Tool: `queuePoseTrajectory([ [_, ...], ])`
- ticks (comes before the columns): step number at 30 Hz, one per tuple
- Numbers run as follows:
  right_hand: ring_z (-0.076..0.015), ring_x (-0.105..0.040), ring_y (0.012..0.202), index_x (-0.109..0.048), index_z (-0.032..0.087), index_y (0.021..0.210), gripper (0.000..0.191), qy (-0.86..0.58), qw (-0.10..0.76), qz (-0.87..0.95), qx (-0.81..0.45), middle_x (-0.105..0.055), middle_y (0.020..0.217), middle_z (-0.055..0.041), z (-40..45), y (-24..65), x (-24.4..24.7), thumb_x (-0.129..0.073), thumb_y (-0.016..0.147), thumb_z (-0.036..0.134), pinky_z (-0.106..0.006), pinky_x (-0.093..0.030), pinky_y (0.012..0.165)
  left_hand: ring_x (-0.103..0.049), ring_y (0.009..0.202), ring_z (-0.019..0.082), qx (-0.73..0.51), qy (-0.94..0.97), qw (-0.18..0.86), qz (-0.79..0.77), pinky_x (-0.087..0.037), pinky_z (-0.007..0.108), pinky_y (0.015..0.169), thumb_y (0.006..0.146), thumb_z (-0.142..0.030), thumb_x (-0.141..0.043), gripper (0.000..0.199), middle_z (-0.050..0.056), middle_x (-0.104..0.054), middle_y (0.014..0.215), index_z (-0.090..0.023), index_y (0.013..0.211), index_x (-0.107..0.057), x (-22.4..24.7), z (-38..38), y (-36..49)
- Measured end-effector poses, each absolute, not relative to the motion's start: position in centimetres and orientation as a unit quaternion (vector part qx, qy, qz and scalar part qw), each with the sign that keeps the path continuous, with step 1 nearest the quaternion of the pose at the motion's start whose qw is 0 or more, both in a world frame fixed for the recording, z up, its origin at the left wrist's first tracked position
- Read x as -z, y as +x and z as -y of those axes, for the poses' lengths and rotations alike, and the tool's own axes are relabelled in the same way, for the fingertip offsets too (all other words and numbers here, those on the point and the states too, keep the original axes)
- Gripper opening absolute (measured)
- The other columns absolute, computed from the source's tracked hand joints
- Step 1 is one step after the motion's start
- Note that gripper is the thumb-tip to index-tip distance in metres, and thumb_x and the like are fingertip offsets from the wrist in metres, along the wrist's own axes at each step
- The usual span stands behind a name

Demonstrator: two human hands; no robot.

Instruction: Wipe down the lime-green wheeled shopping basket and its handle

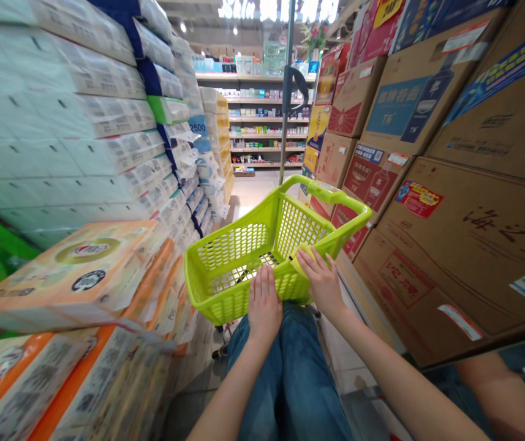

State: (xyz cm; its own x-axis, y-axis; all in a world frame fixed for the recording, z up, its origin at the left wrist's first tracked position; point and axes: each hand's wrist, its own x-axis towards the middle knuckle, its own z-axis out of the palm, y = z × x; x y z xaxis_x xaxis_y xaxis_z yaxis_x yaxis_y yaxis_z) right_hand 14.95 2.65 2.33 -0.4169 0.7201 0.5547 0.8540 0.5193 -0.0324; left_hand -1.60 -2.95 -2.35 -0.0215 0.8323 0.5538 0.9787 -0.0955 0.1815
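Two hands [on] a lime-green plastic shopping basket [239, 245], both at its near rim, slightly apart. Left hand [264, 304] lies over the rim, fingers pointing into the basket; whether it grips or only rests, cannot tell. Right hand [321, 283] sits just beside it, fingers curled around a folded green handle [302, 260]. Basket's mesh walls rise directly ahead of the hands. Left of the hands: tall stacks of wrapped tissue packs [92, 257], orange-banded packs [60, 275] nearest. Right of the hands: stacked cardboard cartons [455, 257] with printed labels. Well ahead, past a thin metal pole [287, 92], shelves [266, 122] of small boxed goods. Blue jeans [290, 380] directly below the hands.
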Motion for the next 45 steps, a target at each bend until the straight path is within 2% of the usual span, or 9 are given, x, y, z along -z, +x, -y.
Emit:
queuePoseTrajectory([
  [9, -0.0224, -0.033, 0.147, -0.047, 0.026, 0.146, 0.062, -0.436, 0.272, 0.854, 0.08, -0.05, 0.151, -0.0018, -0.8, 10.1, -0.6, -0.045, 0.087, 0.006, -0.045, -0.017, 0.118, -0.031, 0.149, 0.028, 0.266, -0.686, 0.145, 0.661, -0.03, 0.046, 0.121, 0.084, -0.014, -0.049, 0.073, 0.018, -0.04, 0.156, -0.006, 0.153, -0.028, 2.0, 3.0, -1.7],
  [13, -0.0202, -0.038, 0.144, -0.048, 0.028, 0.144, 0.067, -0.417, 0.263, 0.864, 0.103, -0.054, 0.148, -0.0023, -2.3, 13.3, -1.9, -0.043, 0.083, 0.001, -0.049, -0.011, 0.119, -0.03, 0.149, 0.027, 0.26, -0.69, 0.141, 0.66, -0.027, 0.045, 0.123, 0.083, -0.012, -0.049, 0.076, 0.018, -0.037, 0.158, -0.005, 0.154, -0.024, 2.0, 3.0, -1.7],
  [19, -0.0253, -0.04, 0.143, -0.055, 0.027, 0.137, 0.066, -0.532, 0.318, 0.77, 0.152, -0.058, 0.144, -0.0036, -7.2, 18.7, -5.0, -0.045, 0.077, 0.001, -0.055, -0.015, 0.116, -0.026, 0.151, 0.027, 0.269, -0.693, 0.131, 0.656, -0.025, 0.046, 0.124, 0.081, -0.015, -0.053, 0.086, 0.018, -0.034, 0.16, -0.006, 0.157, -0.014, 2.2, 3.0, -1.7],
  [24, -0.027, -0.04, 0.142, -0.059, 0.027, 0.131, 0.061, -0.555, 0.352, 0.744, 0.118, -0.063, 0.137, -0.0042, -6.8, 15.8, -4.5, -0.045, 0.078, 0.002, -0.057, -0.015, 0.116, -0.026, 0.15, 0.028, 0.278, -0.686, 0.129, 0.66, -0.024, 0.046, 0.124, 0.082, -0.014, -0.052, 0.085, 0.018, -0.033, 0.16, -0.007, 0.157, -0.012, 2.5, 2.9, -1.6],
  [27, -0.0248, -0.041, 0.141, -0.057, 0.028, 0.133, 0.061, -0.511, 0.341, 0.784, 0.083, -0.064, 0.136, -0.0039, -4.2, 11.6, -2.6, -0.045, 0.079, 0.002, -0.054, -0.013, 0.117, -0.025, 0.151, 0.028, 0.276, -0.686, 0.132, 0.66, -0.025, 0.047, 0.124, 0.084, -0.015, -0.05, 0.083, 0.018, -0.033, 0.16, -0.006, 0.157, -0.013, 2.5, 2.9, -1.5],
  [30, -0.0226, -0.039, 0.142, -0.055, 0.027, 0.134, 0.055, -0.498, 0.331, 0.8, 0.054, -0.061, 0.14, -0.0041, -2.1, 8.4, -1.1, -0.043, 0.085, 0.005, -0.049, -0.016, 0.118, -0.026, 0.151, 0.028, 0.264, -0.686, 0.136, 0.664, -0.024, 0.047, 0.124, 0.085, -0.016, -0.048, 0.076, 0.02, -0.035, 0.159, -0.003, 0.155, -0.021, 2.5, 2.9, -1.6],
  [34, -0.023, -0.039, 0.142, -0.054, 0.027, 0.136, 0.055, -0.507, 0.327, 0.796, 0.048, -0.06, 0.142, -0.0048, -1.5, 7.4, -0.5, -0.043, 0.087, 0.006, -0.051, -0.014, 0.119, -0.028, 0.15, 0.028, 0.254, -0.687, 0.136, 0.668, -0.025, 0.045, 0.124, 0.086, -0.017, -0.048, 0.07, 0.02, -0.037, 0.157, -0.001, 0.152, -0.029, 2.4, 2.9, -1.7],
  [42, -0.0228, -0.039, 0.142, -0.045, 0.027, 0.146, 0.061, -0.407, 0.247, 0.87, 0.123, -0.055, 0.147, -0.0045, -3.2, 12.2, -1.6, -0.043, 0.088, 0.006, -0.051, -0.008, 0.12, -0.028, 0.15, 0.027, 0.27, -0.693, 0.118, 0.658, -0.026, 0.046, 0.123, 0.085, -0.013, -0.047, 0.078, 0.018, -0.035, 0.159, -0.007, 0.157, -0.018, 1.9, 3.3, -1.8],
  [45, -0.0222, -0.04, 0.141, -0.048, 0.028, 0.143, 0.063, -0.434, 0.234, 0.855, 0.162, -0.054, 0.148, -0.003, -5.1, 16.2, -3.5, -0.043, 0.085, 0.003, -0.05, -0.011, 0.12, -0.028, 0.15, 0.027, 0.276, -0.694, 0.109, 0.657, -0.025, 0.046, 0.123, 0.082, -0.012, -0.049, 0.084, 0.017, -0.034, 0.16, -0.008, 0.158, -0.013, 1.6, 3.4, -1.9],
])
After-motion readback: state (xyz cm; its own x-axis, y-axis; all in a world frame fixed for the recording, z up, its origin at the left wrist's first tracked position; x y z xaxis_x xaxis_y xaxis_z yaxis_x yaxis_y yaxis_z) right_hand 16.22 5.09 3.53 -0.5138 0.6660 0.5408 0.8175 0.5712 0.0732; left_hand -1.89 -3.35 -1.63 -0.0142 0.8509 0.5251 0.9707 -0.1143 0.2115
